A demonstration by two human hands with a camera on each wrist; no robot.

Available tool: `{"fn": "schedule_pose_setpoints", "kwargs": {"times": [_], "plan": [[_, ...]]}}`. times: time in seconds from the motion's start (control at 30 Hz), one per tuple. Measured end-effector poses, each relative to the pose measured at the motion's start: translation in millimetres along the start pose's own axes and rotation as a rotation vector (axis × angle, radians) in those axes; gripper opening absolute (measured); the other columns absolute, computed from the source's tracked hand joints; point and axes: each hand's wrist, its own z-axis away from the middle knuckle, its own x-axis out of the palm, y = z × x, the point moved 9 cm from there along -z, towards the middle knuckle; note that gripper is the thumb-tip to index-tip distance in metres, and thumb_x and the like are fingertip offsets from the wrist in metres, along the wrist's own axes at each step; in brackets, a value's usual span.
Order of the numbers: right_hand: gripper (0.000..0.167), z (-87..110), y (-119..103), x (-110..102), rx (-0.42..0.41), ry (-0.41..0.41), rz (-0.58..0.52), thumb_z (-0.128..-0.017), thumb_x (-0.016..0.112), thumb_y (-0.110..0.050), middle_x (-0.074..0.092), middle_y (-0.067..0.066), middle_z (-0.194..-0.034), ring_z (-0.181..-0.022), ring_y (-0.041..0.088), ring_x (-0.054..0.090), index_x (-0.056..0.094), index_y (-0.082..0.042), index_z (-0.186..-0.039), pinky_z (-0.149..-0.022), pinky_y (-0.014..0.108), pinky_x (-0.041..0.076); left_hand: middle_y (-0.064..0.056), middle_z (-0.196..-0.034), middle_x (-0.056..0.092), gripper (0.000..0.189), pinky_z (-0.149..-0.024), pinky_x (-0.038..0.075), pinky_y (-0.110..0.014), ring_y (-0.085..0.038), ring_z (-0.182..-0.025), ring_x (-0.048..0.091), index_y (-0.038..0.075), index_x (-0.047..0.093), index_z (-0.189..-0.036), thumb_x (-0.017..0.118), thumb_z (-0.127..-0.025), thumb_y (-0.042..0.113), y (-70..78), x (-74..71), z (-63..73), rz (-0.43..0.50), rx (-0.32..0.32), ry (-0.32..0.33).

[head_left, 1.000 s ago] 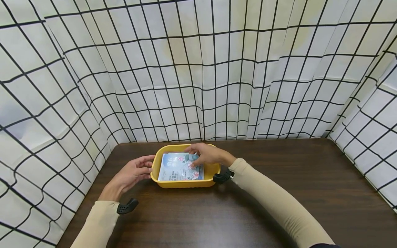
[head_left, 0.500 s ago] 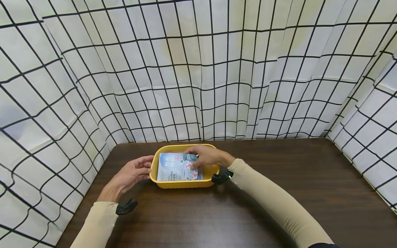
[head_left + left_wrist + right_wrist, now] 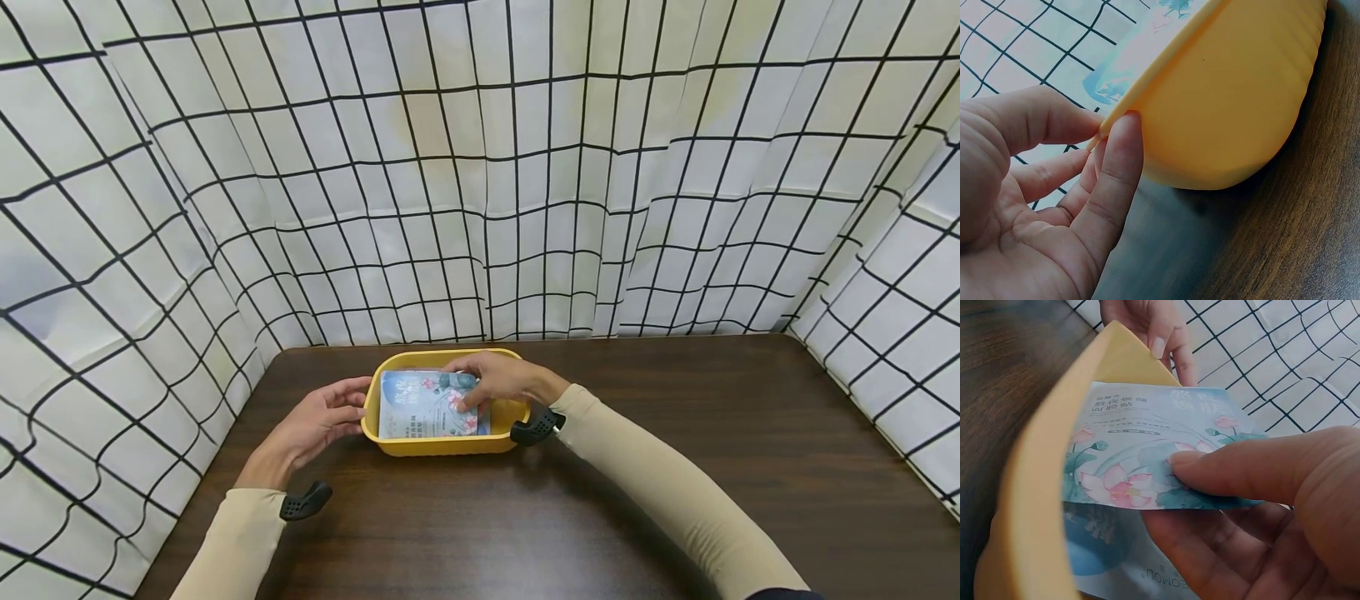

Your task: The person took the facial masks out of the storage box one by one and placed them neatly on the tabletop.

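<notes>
In the head view, a yellow plastic basin (image 3: 450,447) with rounded corners stands on the table. My left hand (image 3: 322,421) is at its left end; the left wrist view shows thumb and fingers (image 3: 1124,140) pinching the basin's rim (image 3: 1166,65). My right hand (image 3: 498,377) reaches inside from the right. It pinches a flat sachet (image 3: 1122,431) printed with pink lotus flowers and lettering, thumb on top and fingers underneath. Below that sachet lies another pale blue packet (image 3: 1107,550), its lower part visible in the right wrist view.
The dark wood-grain table (image 3: 675,467) extends right and toward the front. White cloth with a black grid (image 3: 525,183) hangs behind it and at both sides. Black camera mounts (image 3: 307,502) sit on both wrists over beige sleeves (image 3: 652,475).
The top sachet has slid slightly left in the basin with my right fingers on it, uncovering a strip of the packet beneath at its right. My left hand stays at the rim.
</notes>
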Motion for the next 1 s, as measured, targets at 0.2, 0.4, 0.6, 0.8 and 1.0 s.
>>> {"fn": "schedule_pose_setpoints", "kwargs": {"times": [0.2, 0.4, 0.6, 0.8, 1.0], "plan": [[0.052, 0.6, 0.1, -5.4, -0.001, 0.056, 0.005, -0.088, 0.076, -0.001, 0.068, 0.009, -0.114, -0.087, 0.022, 0.069, 0.063, -0.015, -0.135, -0.072, 0.035, 0.061, -0.011, -0.117, 0.055, 0.068, -0.085, 0.058, -0.029, -0.015, -0.098, 0.063, 0.000, 0.030, -0.157, 0.063, -0.098, 0.005, -0.5, 2.0, 0.3, 0.016, 0.018, -0.027], [0.052, 3.5, -2.5, -13.6, -0.007, 0.097, -0.033, -0.088, 0.076, -0.003, 0.069, 0.009, -0.115, -0.092, 0.024, 0.070, 0.063, -0.017, -0.136, -0.079, 0.039, 0.061, -0.011, -0.117, 0.058, 0.068, -0.085, 0.058, -0.029, -0.016, -0.098, 0.065, 0.000, 0.029, -0.157, 0.062, -0.098, 0.004, -2.2, 1.4, -0.2, 0.016, 0.020, -0.030], [0.049, 8.8, -5.6, -24.0, -0.035, 0.126, -0.066, -0.089, 0.076, -0.006, 0.069, 0.011, -0.117, -0.095, 0.027, 0.071, 0.064, -0.017, -0.135, -0.081, 0.042, 0.061, -0.010, -0.115, 0.058, 0.068, -0.084, 0.058, -0.029, -0.015, -0.096, 0.065, 0.001, 0.030, -0.157, 0.062, -0.097, 0.003, -2.2, 0.8, -2.3, 0.015, 0.015, -0.017], [0.049, 15.9, -7.9, -31.0, -0.057, 0.142, -0.151, -0.091, 0.073, -0.002, 0.068, 0.014, -0.120, -0.099, 0.031, 0.071, 0.061, -0.014, -0.137, -0.083, 0.046, 0.060, -0.011, -0.115, 0.058, 0.068, -0.083, 0.058, -0.029, -0.015, -0.096, 0.064, 0.000, 0.029, -0.157, 0.062, -0.097, 0.002, -1.3, 1.3, -2.7, 0.017, 0.023, -0.020], [0.047, 22.0, -9.2, -35.0, -0.084, 0.165, -0.167, -0.091, 0.073, -0.003, 0.069, 0.016, -0.118, -0.100, 0.033, 0.072, 0.061, -0.011, -0.136, -0.083, 0.047, 0.060, -0.011, -0.115, 0.058, 0.067, -0.083, 0.058, -0.029, -0.016, -0.096, 0.064, 0.001, 0.031, -0.157, 0.062, -0.097, 0.002, -4.0, 0.1, -2.8, 0.019, 0.015, -0.013]]}}
